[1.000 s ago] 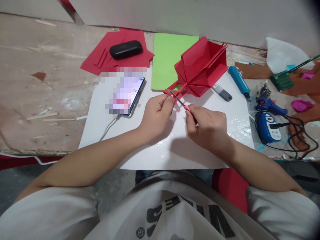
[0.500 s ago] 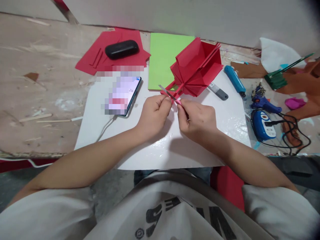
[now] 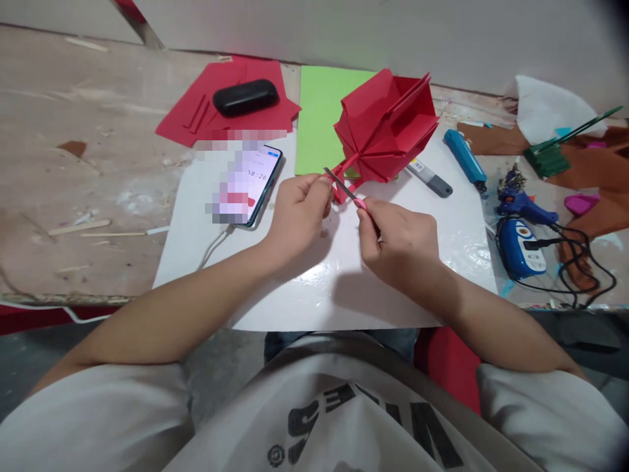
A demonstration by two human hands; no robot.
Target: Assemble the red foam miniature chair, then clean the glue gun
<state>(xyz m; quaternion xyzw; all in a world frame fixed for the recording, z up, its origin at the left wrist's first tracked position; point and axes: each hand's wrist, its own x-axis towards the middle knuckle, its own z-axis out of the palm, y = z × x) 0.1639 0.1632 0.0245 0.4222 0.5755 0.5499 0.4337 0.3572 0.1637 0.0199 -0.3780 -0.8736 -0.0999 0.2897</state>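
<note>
Over the white sheet [image 3: 304, 295], the left hand [image 3: 299, 210] pinches the strip [image 3: 350, 165] trailing from the red paper fan [image 3: 386, 128] while the right hand [image 3: 398, 239], closed around scissors [image 3: 341, 185], sets the blades across it, seemingly mid-trim, which calls for a taut strip and a steady snip.

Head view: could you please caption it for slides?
The left hand pinches a strip of the red paper model; the right hand holds scissors to it.

Our red folded-paper umbrella [image 3: 386, 124] lies tipped, canopy opening toward one o'clock, thin handle toward seven o'clock, where pink-handled scissors [image 3: 344, 188] cross it, blades toward ten o'clock.
</note>
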